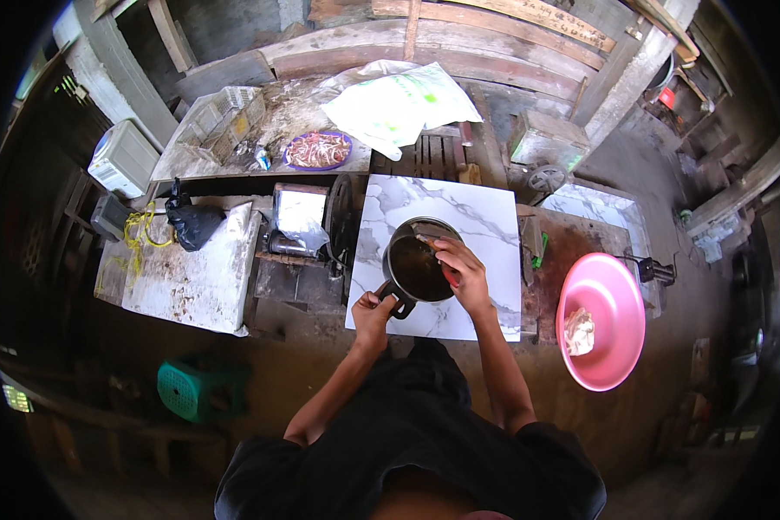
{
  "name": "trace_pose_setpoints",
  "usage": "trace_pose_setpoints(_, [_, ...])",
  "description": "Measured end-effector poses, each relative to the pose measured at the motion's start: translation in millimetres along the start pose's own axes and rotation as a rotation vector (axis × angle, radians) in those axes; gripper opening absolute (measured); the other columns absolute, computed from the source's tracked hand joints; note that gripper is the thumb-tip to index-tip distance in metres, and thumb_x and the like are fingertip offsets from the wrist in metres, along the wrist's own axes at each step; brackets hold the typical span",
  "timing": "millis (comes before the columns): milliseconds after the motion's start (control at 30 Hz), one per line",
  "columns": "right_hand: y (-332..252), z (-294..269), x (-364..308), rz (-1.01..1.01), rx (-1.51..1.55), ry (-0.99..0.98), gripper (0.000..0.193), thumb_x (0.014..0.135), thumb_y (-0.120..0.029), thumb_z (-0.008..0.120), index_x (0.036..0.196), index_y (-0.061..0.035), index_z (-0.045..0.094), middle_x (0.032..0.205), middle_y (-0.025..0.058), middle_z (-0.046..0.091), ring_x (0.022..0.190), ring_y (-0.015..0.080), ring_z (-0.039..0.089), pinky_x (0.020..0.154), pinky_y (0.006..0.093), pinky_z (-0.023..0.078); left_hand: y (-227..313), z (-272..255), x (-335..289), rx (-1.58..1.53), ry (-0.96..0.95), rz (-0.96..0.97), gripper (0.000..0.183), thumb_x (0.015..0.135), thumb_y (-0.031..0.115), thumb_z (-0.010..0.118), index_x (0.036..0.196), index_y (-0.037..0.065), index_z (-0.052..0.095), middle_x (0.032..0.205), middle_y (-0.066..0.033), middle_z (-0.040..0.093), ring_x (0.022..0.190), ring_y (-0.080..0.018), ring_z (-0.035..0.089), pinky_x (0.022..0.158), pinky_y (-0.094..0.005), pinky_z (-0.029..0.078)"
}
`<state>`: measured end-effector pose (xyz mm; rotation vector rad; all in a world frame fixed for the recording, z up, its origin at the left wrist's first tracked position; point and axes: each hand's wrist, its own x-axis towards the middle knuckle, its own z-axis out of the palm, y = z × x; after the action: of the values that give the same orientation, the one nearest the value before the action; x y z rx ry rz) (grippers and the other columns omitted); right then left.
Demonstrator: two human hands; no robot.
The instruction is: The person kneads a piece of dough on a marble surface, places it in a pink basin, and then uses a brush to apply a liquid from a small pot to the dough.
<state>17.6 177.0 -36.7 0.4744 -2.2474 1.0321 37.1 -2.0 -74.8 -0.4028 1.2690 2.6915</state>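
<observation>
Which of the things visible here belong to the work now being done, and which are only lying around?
In use, it seems:
pot, its handle in the left hand
red item at the right hand, mostly hidden
marble-patterned board beneath

Lying about, apparently:
pink basin
green stool
black bag
white sack

Round black-handled pot (413,270), brown inside

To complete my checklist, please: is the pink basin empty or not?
Not empty: a pale, crumpled item lies inside the pink basin.
</observation>
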Motion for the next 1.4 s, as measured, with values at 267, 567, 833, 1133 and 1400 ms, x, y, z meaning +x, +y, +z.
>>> trace_pose_setpoints(267, [10,7,-4,-0.133,-0.142,0.090,0.031,0.056,0.007,0.059,0.084,-0.0050,0.055,0.101,0.0080,0.057,0.095,0.0291,0.055,0.076,0.0354,0.047,6,11,1,0.048,-0.015,0.033,0.029,0.065,-0.010,0.058,0.061,0.008,0.036,0.094,-0.0156,0.058,0.073,-0.0133,0.055,0.068,-0.0268,0.047])
trace_pose_setpoints(567, [8,5,2,-0.193,-0.293,0.081,0.029,0.055,0.006,0.057,0.082,-0.0055,0.055,0.111,0.0107,0.051,0.095,0.0307,0.053,0.075,0.0373,0.046,11,13,6,0.041,-0.079,0.073,0.027,0.064,-0.012,0.056,0.060,0.008,0.037,0.103,-0.0197,0.055,0.079,-0.0145,0.055,0.068,-0.0258,0.047])
trace_pose_setpoints(833, [3,-5,-5,0.086,-0.184,-0.124,0.031,0.059,0.009,0.053,0.087,-0.0058,0.054,0.116,0.0125,0.048,0.098,0.0318,0.052,0.081,0.0364,0.045,8,0,12,-0.034,-0.006,-0.095,0.022,0.071,-0.003,0.058,0.069,0.011,0.041,0.071,-0.0041,0.053,0.065,-0.0136,0.055,0.061,-0.0316,0.052])
trace_pose_setpoints(1133, [2,-7,-12,-0.017,-0.216,-0.185,0.026,0.063,0.007,0.058,0.085,-0.0043,0.050,0.109,0.0124,0.054,0.101,0.0326,0.051,0.084,0.0372,0.042,9,0,10,-0.044,0.060,-0.115,0.022,0.071,0.000,0.061,0.070,0.011,0.042,0.073,-0.0042,0.054,0.065,-0.0132,0.056,0.059,-0.0290,0.051])
trace_pose_setpoints(1400, [-11,-11,-16,-0.176,-0.210,0.011,0.022,0.064,0.003,0.058,0.083,-0.0047,0.053,0.107,0.0126,0.055,0.102,0.0329,0.051,0.084,0.0399,0.041,8,-14,21,-0.124,0.109,-0.108,0.023,0.070,-0.002,0.061,0.069,0.010,0.042,0.073,-0.0060,0.053,0.065,-0.0146,0.055,0.060,-0.0292,0.051])
